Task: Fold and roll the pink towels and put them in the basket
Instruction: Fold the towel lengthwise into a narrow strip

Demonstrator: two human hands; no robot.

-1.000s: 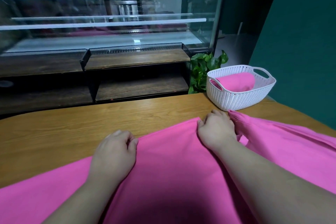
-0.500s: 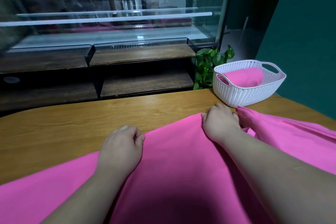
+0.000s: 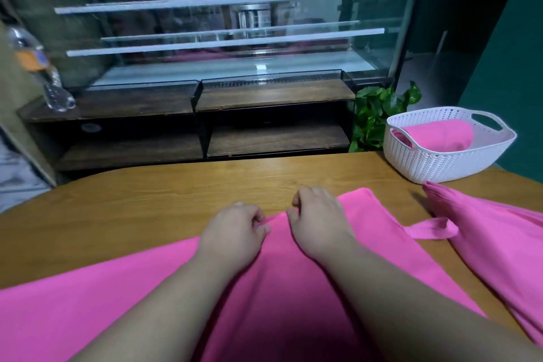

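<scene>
The left hand (image 3: 235, 232) and right hand (image 3: 318, 222) are pinching the far edge of the towel (image 3: 367, 214), close together, toward the middle of the table (image 3: 147, 200); uneven pulling could be skewing the fold.

bare forearms, bare hands (image 3: 235, 232)

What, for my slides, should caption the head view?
Left hand and right hand pinch a pink towel; a rolled towel lies in the basket.

Dim, soft-focus wide-angle view; bowed edges, glass glare.
</scene>
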